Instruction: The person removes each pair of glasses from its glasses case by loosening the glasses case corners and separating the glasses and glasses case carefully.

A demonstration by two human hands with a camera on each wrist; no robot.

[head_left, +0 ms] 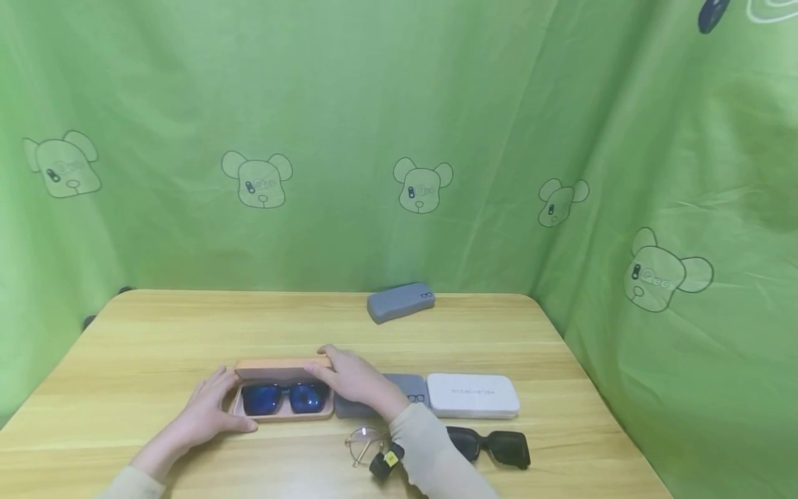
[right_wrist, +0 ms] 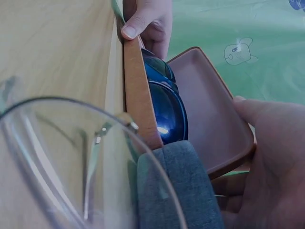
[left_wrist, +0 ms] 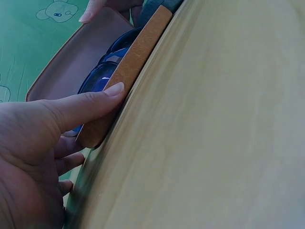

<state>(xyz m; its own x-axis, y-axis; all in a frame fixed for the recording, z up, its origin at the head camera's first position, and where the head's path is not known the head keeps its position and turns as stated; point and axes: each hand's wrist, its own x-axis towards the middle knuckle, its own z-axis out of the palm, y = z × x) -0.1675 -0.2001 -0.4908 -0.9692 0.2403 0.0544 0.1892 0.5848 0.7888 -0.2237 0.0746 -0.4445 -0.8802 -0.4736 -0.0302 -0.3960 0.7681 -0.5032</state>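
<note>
A brown glasses case (left_wrist: 138, 55) with a pinkish lining stands open on the table, its lid (head_left: 274, 363) tilted up at the back. Inside lie dark sunglasses (head_left: 264, 400) with blue mirrored lenses. My left hand (head_left: 208, 410) grips the case's left end, the thumb (left_wrist: 102, 98) pressed on its front wall and the other fingers round behind. With my right hand (head_left: 354, 378) I hold the lid's right corner between thumb and fingers, as the right wrist view shows. Under my right forearm is a grey glasses case (right_wrist: 178, 186), butted against the brown one's right end.
To the right sits a white glasses case (head_left: 474, 395). In front lie thin-framed round glasses (head_left: 364, 443) and black sunglasses (head_left: 508, 447), partly behind my right sleeve. Another grey case (head_left: 401, 302) rests near the table's back edge. Green curtains (head_left: 349, 242) hang behind and beside the table.
</note>
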